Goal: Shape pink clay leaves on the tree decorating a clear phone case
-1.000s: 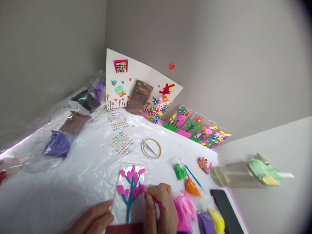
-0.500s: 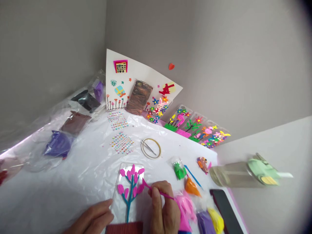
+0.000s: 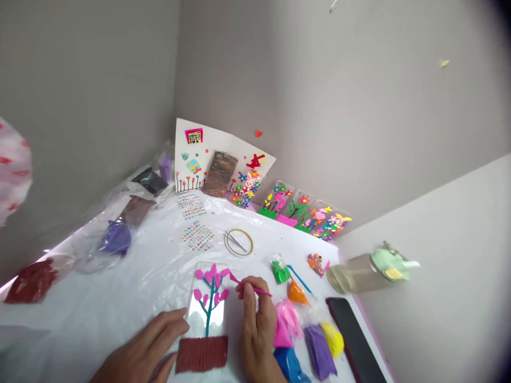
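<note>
A clear phone case [image 3: 207, 303] lies on the white plastic sheet, bearing a clay tree with a teal trunk and pink leaves [image 3: 211, 284]. A strip of ridged brown clay [image 3: 202, 354] covers its lower end. My left hand [image 3: 146, 346] grips the case's left edge. My right hand [image 3: 257, 319] pinches a thin pink modelling tool [image 3: 255, 287], whose tip is close to the upper right leaves.
Bagged clay lies to the right: pink [image 3: 283, 330], blue [image 3: 289, 364], purple [image 3: 317, 351], yellow [image 3: 332, 339]. Beyond are a black phone [image 3: 353, 340], a glass bottle [image 3: 361, 274], rhinestone sheets [image 3: 195, 234], tweezers [image 3: 237, 242] and decorated cases [image 3: 303, 215].
The view has pulled back and the scene looks smaller, with the brown clay strip now fully showing. My right hand and the tool have risen toward the upper leaves.
</note>
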{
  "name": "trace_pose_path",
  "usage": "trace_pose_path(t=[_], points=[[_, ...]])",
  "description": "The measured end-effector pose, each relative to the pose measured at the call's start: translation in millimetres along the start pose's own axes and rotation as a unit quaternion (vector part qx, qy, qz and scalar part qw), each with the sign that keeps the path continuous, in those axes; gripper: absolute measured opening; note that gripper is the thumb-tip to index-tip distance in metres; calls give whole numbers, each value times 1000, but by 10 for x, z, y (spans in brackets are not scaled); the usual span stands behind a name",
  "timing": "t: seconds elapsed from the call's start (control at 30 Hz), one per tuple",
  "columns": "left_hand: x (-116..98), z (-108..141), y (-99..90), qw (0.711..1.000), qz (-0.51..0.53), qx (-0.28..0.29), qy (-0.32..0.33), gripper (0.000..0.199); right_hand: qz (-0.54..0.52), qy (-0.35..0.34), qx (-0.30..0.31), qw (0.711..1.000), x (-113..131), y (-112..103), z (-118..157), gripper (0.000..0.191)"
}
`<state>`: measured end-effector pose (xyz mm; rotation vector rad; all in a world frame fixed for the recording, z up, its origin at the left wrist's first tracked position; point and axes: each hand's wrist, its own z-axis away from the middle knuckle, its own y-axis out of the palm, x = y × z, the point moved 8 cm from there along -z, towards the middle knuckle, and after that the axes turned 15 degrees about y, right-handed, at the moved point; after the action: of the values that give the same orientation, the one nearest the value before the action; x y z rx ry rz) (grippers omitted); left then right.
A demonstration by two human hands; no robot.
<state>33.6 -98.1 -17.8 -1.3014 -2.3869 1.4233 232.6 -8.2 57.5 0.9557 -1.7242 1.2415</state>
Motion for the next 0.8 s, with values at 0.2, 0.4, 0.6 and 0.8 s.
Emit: trace_pose_path(t=[0.2, 0.4, 0.6, 0.8], points=[[13, 15, -21, 995, 93, 5, -36, 64, -113, 55, 15, 992, 209, -107, -36, 29], [-29, -152, -178, 992, 105, -36, -65, 64, -65, 122, 137, 981, 297, 2, 193, 33], [-91, -239, -240, 982, 172, -30, -69, 81, -11, 45, 35, 998, 101, -55, 336, 23], [-75, -104, -140, 990, 128, -26, -48, 84, 61, -86, -5, 994, 150, 0, 420, 19]])
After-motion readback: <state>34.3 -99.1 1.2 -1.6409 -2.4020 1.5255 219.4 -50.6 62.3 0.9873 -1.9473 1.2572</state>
